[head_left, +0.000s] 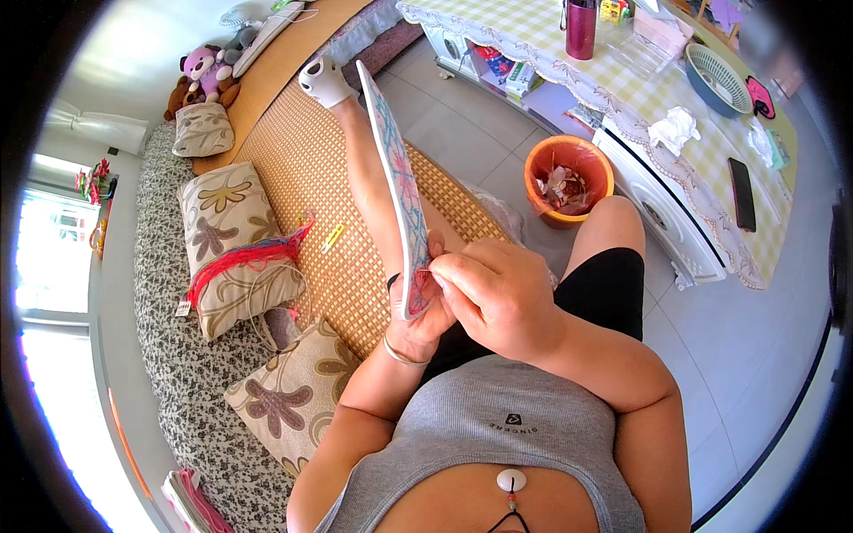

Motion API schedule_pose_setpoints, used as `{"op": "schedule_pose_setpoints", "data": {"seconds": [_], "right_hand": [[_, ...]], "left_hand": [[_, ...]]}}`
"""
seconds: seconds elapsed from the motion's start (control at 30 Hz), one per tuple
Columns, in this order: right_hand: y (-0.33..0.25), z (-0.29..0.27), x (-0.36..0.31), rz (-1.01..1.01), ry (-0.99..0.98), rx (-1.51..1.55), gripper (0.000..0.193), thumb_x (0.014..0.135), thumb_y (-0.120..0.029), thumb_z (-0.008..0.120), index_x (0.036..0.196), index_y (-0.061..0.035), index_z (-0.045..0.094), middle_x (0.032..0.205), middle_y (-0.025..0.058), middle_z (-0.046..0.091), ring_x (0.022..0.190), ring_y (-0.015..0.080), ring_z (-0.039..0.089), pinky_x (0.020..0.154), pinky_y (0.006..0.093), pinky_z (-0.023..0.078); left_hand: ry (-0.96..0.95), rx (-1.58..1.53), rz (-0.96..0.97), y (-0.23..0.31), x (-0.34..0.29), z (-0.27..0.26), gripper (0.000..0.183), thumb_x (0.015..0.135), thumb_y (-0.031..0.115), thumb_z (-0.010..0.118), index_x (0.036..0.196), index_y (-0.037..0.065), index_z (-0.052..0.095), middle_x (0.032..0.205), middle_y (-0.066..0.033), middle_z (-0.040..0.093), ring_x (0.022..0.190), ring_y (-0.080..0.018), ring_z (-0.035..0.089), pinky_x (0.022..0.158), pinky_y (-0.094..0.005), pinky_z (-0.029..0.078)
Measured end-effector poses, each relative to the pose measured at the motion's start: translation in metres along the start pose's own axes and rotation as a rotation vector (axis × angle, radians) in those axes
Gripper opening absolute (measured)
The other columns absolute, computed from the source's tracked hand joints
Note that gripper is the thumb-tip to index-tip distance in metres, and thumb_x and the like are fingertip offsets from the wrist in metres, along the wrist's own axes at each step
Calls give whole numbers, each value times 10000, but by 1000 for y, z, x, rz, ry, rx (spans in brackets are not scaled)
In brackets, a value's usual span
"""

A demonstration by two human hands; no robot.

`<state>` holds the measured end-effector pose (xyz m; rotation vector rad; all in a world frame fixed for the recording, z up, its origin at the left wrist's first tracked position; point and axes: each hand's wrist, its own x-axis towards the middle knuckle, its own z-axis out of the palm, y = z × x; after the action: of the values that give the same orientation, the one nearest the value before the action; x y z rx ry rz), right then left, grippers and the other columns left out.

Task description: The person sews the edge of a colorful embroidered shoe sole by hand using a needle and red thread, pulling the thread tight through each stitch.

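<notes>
A long, flat embroidered insole (398,178) with a white edge and a blue and pink pattern stands tilted in front of me. My left hand (419,327) grips its lower end from beneath, fingers behind it and thumb side hidden in part. My right hand (506,289) is closed in a pinch against the patterned face, near the lower end. A fine red thread (425,270) shows at its fingertips; whether a needle is there is too small to tell. A bundle of red and blue threads (249,264) lies on a cushion to the left.
The woven mat (311,169) under my leg holds flowered cushions (227,209) and a small yellow item (332,238). An orange bin (569,180) with scraps stands on the floor. At right, a cloth-covered table (711,169) bears a phone (741,194), basket (718,80) and dark-red bottle (581,28).
</notes>
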<state>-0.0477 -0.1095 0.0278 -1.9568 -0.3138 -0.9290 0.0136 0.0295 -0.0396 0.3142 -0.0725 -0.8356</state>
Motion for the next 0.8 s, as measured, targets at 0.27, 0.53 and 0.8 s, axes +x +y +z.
{"op": "schedule_pose_setpoints", "data": {"seconds": [0.27,0.53,0.8], "right_hand": [[14,2,-15,327,21,296,105,814,-21,601,917,-27,579,746,126,605,630,272,599,546,333,456],[20,-7,-9,301,120,163,144,780,1,623,921,-23,615,933,115,604,850,269,581,741,335,452],[18,-12,-6,-122,4,-92,181,695,-33,674,864,-35,611,970,89,606,870,295,559,761,385,462]], "left_hand": [[-92,189,92,9,1,20,205,842,152,649,1000,76,541,708,9,517,702,-139,543,774,-318,481],[181,653,477,4,-4,37,144,850,-56,582,977,-4,539,929,-105,665,818,-131,641,755,-238,513],[194,1012,541,-9,-9,43,148,853,-57,580,977,-17,511,916,-82,652,800,-97,615,740,-223,487]]}}
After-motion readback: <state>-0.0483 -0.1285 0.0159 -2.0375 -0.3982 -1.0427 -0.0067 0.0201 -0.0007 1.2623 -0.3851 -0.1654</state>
